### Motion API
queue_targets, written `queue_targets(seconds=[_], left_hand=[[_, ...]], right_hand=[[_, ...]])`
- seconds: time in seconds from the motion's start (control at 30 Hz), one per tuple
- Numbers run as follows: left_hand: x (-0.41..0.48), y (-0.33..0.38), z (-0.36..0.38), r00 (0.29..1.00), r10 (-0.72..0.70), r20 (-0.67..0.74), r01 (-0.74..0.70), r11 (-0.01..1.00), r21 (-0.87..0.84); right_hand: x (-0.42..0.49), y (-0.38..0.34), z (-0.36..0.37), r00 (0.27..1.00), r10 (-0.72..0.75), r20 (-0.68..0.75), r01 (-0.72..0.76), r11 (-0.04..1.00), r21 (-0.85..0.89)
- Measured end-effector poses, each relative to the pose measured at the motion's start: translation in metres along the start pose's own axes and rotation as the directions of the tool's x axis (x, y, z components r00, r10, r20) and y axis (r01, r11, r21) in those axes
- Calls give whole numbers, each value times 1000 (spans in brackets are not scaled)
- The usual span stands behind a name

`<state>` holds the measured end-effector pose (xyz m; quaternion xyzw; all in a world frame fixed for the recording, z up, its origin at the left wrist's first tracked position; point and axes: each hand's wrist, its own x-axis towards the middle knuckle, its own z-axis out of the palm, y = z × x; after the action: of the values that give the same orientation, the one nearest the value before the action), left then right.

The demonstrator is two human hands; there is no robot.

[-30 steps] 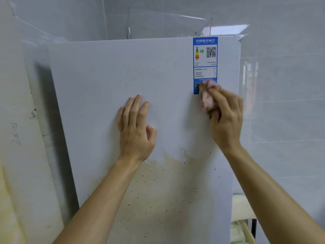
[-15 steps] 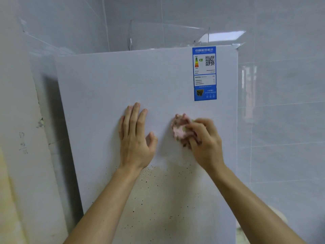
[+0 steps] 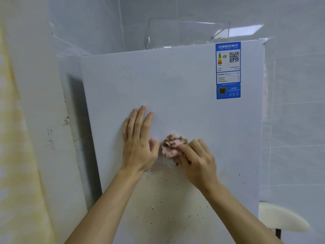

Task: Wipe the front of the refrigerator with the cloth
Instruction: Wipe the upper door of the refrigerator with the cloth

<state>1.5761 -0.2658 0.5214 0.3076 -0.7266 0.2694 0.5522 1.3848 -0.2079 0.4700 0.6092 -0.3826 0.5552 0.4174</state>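
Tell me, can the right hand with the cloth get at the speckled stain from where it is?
Probably yes. The right hand presses the cloth on the door just above the stain, with nothing between them; the left hand lies flat to the side.

Left hand point(image 3: 139, 147) flat on the refrigerator point(image 3: 175, 95) front, cloth point(image 3: 173, 147) just to its right under the right hand point(image 3: 197, 161), label point(image 3: 228, 70) at upper right, stains point(image 3: 168, 199) below both hands.

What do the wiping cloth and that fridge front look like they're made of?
Cloth: soft pink fabric, crumpled, with brownish soiling; the weave is blurred. Refrigerator front: smooth, pale, faintly glossy panel, possibly coated metal or plastic; the picture cannot settle which.
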Motion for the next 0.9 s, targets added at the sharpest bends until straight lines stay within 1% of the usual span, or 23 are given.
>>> queue_targets(seconds=[0.1, 0.13, 0.17, 0.27, 0.33, 0.4, 0.47, 0.53, 0.63, 0.77, 0.83, 0.9], left_hand=[[-2, -7, -4, 1000, -7, 11, 7, 1000, 5], [-3, -8, -5, 1000, -7, 15, 7, 1000, 5], [-3, -9, -6, 1000, -6, 20, 6, 1000, 4], [-3, -13, -6, 1000, -12, 17, 12, 1000, 1], [-2, -16, -7, 1000, -21, 8, 21, 1000, 7], [-3, -21, -8, 1000, -26, 1, 26, 1000, 14], [-4, -24, -10, 1000, -20, -3, 20, 1000, 16], [-5, -29, -11, 1000, -11, -1, 11, 1000, 13], [-7, -35, -13, 1000, -20, 13, 20, 1000, 2], [-12, -44, -17, 1000, -1, 22, 1, 1000, -3], [-13, -47, -19, 1000, 5, 29, -5, 1000, -5], [-14, -50, -20, 1000, 2, 22, -2, 1000, -5]], right_hand=[[4, 9, -8, 986, -155, 62, 154, 988, 17], [14, 13, -10, 983, -172, 61, 171, 985, 23], [27, 17, -12, 986, -159, 50, 158, 987, 14], [69, 17, -10, 999, -37, -38, 35, 998, -59], [97, 10, -5, 990, 87, -113, -92, 995, -36], [117, 1, 2, 963, 208, -169, -207, 978, 24], [121, -10, 10, 955, 242, -173, -238, 970, 46], [105, -23, 20, 972, 190, -140, -189, 982, 21], [58, -40, 28, 993, 108, -49, -107, 994, 12], [5, -47, 24, 993, 59, 98, -61, 998, 22], [-5, -49, 18, 987, 17, 158, -24, 999, 41], [1, -49, 13, 987, -16, 161, 9, 999, 48]])
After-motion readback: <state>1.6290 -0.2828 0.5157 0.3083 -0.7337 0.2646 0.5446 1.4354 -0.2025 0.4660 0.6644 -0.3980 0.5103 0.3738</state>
